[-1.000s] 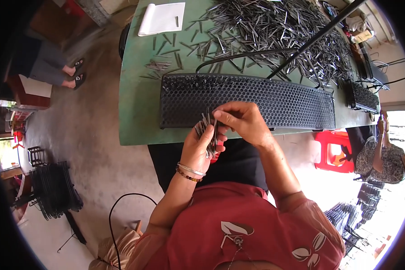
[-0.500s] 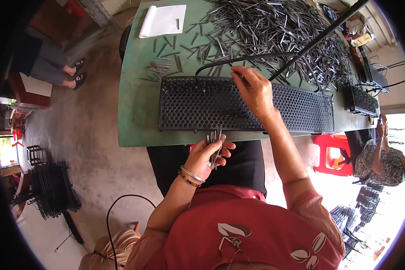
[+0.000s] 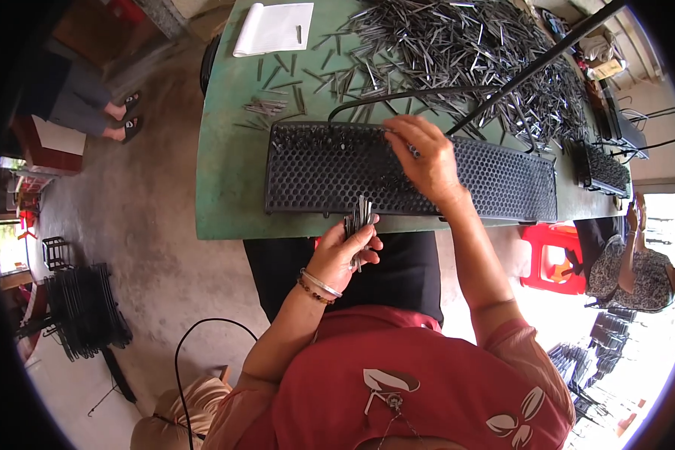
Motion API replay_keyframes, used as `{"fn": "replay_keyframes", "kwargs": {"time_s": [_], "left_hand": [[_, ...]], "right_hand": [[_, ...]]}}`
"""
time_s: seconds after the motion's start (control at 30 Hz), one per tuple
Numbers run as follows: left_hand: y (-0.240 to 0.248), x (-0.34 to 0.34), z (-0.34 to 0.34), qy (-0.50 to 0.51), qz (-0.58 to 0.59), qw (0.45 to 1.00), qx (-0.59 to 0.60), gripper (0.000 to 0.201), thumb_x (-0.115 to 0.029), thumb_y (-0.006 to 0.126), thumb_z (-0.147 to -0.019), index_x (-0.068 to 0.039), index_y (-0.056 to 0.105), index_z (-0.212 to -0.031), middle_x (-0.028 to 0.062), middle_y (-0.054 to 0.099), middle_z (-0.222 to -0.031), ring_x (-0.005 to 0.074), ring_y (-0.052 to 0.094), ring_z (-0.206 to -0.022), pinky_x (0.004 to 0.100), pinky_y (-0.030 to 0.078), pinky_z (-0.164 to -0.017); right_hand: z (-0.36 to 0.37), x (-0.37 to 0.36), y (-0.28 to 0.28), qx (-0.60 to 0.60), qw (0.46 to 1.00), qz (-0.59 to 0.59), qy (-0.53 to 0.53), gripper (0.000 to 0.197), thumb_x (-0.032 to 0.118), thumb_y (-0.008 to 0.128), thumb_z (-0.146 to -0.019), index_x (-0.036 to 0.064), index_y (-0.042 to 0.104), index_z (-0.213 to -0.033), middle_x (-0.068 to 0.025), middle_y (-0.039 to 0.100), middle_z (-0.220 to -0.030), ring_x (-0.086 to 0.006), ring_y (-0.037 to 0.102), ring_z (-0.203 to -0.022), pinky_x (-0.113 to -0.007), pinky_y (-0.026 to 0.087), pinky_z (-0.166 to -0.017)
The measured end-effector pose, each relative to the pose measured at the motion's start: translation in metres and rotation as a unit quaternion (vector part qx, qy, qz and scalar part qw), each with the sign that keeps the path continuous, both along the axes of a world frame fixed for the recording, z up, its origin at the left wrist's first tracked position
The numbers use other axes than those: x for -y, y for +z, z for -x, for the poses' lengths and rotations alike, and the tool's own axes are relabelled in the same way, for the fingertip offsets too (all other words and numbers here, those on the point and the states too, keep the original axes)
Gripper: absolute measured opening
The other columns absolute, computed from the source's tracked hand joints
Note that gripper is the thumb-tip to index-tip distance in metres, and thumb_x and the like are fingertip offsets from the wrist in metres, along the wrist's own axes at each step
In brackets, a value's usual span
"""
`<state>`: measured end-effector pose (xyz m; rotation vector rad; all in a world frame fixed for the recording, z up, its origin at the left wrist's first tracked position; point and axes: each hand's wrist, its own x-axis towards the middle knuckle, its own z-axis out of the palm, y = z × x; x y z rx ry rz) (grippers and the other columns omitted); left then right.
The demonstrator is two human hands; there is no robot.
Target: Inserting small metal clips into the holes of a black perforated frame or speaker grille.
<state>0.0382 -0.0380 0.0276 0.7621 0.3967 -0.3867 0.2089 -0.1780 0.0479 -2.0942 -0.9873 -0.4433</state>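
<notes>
A bundle of thin dark metal strips (image 3: 363, 208) stands up out of my left hand (image 3: 339, 259), which is closed around it just off the table's near edge. Before me on the green table (image 3: 221, 180) lies a long black tray (image 3: 307, 180) full of round holes. Over the tray's middle, my right hand (image 3: 430, 159) is closed with thumb and fingers pinched together; what sits between them is too small to make out. Short pieces stick up from holes at the tray's far left and near my right hand. Behind the tray spreads a big heap of similar strips (image 3: 457, 45).
A black bar (image 3: 536, 64) slants across the tray's far side. An open notebook (image 3: 271, 30) lies at the far left. Another tray (image 3: 606, 169) stands at the right end, near a red stool (image 3: 536, 259). One person (image 3: 626, 262) sits right; another's feet (image 3: 126, 127) show left.
My left hand has risen slightly, and the strips now overlap the tray's near edge. My right hand stays over the same part of the tray, its fingers shifted a little.
</notes>
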Motion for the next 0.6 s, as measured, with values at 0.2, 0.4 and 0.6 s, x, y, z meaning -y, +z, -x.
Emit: {"fn": "replay_keyframes", "kwargs": {"time_s": [0.2,0.4,0.6], "left_hand": [[0.007,0.004,-0.005,0.053,-0.003,0.997,0.048,0.025,-0.022,0.058,-0.092,-0.002,0.057,-0.107,0.0021,0.059,-0.085,0.0118,0.060,-0.078,0.0245,0.051,-0.061],[0.006,0.005,-0.004,0.067,-0.025,0.997,0.027,0.022,-0.022,0.060,-0.091,-0.003,0.059,-0.101,0.0037,0.063,-0.085,0.0133,0.062,-0.075,0.0242,0.051,-0.056],[-0.002,0.004,-0.005,0.094,0.013,0.995,0.007,0.028,-0.021,0.061,-0.090,0.000,0.059,-0.109,0.0051,0.062,-0.090,0.0142,0.063,-0.079,0.0239,0.052,-0.058]], "right_hand": [[0.043,0.004,0.039,-0.350,0.932,0.005,0.091,0.021,0.016,0.069,-0.083,-0.0008,0.066,-0.096,-0.0075,0.063,-0.085,-0.0144,0.059,-0.073,-0.026,0.047,-0.065],[0.056,0.005,0.031,-0.422,0.899,-0.009,0.112,0.018,0.014,0.067,-0.084,-0.0026,0.067,-0.089,-0.0043,0.063,-0.077,-0.0090,0.057,-0.071,-0.024,0.046,-0.062],[0.046,0.007,0.038,-0.468,0.876,-0.110,0.023,0.018,0.012,0.063,-0.088,-0.0038,0.066,-0.096,-0.0047,0.066,-0.080,-0.0076,0.057,-0.069,-0.023,0.047,-0.061]]}}
